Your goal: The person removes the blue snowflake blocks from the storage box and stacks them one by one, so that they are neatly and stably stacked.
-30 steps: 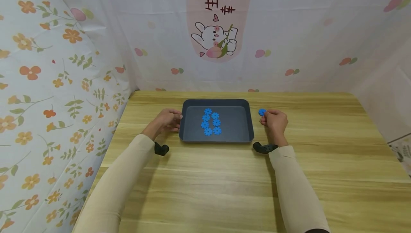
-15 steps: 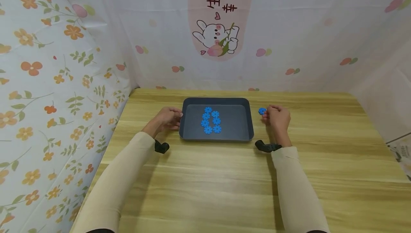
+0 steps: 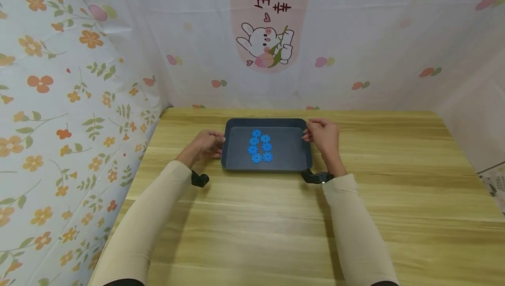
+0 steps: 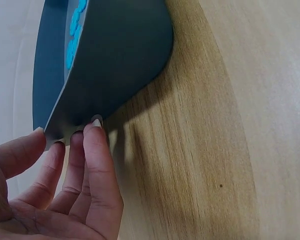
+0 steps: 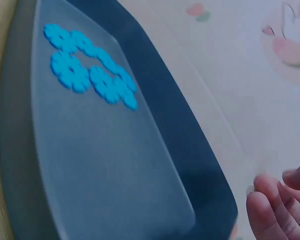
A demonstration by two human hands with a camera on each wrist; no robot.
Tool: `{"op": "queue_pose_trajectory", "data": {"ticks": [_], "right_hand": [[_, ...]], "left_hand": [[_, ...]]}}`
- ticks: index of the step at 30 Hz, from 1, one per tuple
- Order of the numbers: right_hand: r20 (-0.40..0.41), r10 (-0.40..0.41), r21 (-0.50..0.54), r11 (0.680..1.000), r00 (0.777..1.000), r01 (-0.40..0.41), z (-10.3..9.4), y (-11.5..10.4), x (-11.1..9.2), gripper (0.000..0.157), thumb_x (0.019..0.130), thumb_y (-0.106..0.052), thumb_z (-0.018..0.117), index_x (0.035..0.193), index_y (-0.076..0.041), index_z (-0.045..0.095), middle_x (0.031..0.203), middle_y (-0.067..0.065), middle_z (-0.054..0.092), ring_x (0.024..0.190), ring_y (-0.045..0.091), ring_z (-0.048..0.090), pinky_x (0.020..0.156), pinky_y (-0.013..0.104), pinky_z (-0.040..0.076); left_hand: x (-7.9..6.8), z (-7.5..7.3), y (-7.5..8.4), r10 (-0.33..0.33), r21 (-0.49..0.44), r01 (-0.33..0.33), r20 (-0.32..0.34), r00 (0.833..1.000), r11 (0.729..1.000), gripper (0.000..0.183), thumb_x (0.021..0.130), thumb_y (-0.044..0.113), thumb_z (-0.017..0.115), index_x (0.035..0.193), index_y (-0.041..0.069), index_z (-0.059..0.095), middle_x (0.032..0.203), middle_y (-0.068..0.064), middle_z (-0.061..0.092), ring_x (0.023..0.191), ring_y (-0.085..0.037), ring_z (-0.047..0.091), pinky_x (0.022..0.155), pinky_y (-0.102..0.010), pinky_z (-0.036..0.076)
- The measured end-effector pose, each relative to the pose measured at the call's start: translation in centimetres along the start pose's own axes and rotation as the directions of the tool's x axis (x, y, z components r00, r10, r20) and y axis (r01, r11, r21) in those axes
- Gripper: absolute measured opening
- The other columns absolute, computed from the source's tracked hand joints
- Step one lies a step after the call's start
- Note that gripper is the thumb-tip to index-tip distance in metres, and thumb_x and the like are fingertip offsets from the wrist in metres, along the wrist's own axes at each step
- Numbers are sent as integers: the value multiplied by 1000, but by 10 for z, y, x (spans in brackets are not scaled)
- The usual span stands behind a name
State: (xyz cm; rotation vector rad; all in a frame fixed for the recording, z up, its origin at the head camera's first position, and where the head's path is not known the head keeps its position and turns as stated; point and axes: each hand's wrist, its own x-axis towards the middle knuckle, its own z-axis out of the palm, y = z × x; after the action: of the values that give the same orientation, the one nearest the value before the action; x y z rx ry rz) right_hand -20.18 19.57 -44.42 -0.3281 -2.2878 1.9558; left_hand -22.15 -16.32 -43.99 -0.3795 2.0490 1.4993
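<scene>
A dark grey baking tray (image 3: 289, 146) stands on the wooden table, with several blue notched plastic discs (image 3: 256, 157) lying in its left half. My left hand (image 3: 205, 142) pinches the tray's left rim; the left wrist view shows the thumb on the rim and the fingertips against the outer wall. At the other end, my right hand (image 3: 324, 136) is at the right rim, overlapping it in the head view. In the right wrist view, its loosely bent fingers (image 5: 262, 212) are beside the tray's corner, and no disc shows between them.
The wooden table (image 3: 252, 224) extends in front of the tray and to both sides. Behind it hangs a white printed curtain (image 3: 181, 36), and a floral cloth (image 3: 75, 137) hangs on the left. A black wrist mount (image 3: 317, 177) projects from the right wrist near the tray's front corner.
My right hand has moved left from the loose blue disc beside the tray to the right rim. That disc is out of sight, its former spot covered by the hand. My left hand stays put.
</scene>
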Motion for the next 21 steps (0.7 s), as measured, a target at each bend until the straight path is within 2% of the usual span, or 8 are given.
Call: {"op": "queue_pose_trajectory", "data": {"ticks": [2, 5, 8, 11, 15, 21], "right_hand": [[53, -2, -39, 999, 999, 5, 7, -3, -2, 34, 96, -17, 63, 121, 5, 62, 72, 4, 68, 54, 9, 66, 62, 33, 59], [150, 15, -120, 993, 989, 3, 16, -6, -6, 34, 96, -20, 63, 121, 3, 63, 80, 13, 70, 57, 13, 67, 68, 41, 59], [257, 38, -197, 980, 966, 13, 23, -4, -9, 35, 96, -20, 63, 123, 2, 62, 89, 22, 70, 61, 17, 69, 71, 44, 58], [334, 57, -226, 974, 941, 21, 27, 0, -10, 34, 96, -18, 63, 123, 2, 61, 92, 24, 70, 64, 18, 69, 70, 43, 59], [433, 104, -226, 974, 895, -4, 32, 3, -10, 34, 96, -15, 62, 125, 3, 61, 89, 21, 70, 67, 21, 70, 69, 40, 59], [565, 203, -255, 965, 800, -65, 41, 5, -12, 31, 97, -10, 59, 127, -2, 62, 86, 19, 70, 67, 22, 71, 68, 38, 59]], "left_hand": [[-1, 0, 1, -2, -4, 2, 2, 1000, 1000, 32, 100, 17, 55, 130, 6, 55, 112, -17, 62, 79, -23, 62, 78, -36, 55], [-5, 2, 4, -8, -7, 8, 4, 1000, 1000, 33, 100, 16, 55, 131, 5, 55, 114, -18, 62, 80, -24, 61, 82, -39, 55], [-4, 2, 3, -10, -8, 10, -1, 1000, 1000, 32, 99, 16, 56, 130, 5, 55, 110, -16, 63, 77, -23, 62, 81, -39, 55], [1, 2, 0, -2, -9, 1, -8, 1000, 1000, 30, 98, 15, 57, 127, 5, 56, 102, -13, 65, 73, -21, 63, 75, -36, 56], [1, 2, 0, 2, -17, -2, -10, 1000, 1000, 30, 98, 14, 57, 126, 5, 57, 101, -13, 65, 72, -20, 63, 73, -35, 57], [1, 2, 1, -8, -26, 7, -14, 1000, 1000, 30, 98, 14, 57, 127, 6, 56, 104, -15, 65, 74, -21, 63, 76, -36, 56]]}}
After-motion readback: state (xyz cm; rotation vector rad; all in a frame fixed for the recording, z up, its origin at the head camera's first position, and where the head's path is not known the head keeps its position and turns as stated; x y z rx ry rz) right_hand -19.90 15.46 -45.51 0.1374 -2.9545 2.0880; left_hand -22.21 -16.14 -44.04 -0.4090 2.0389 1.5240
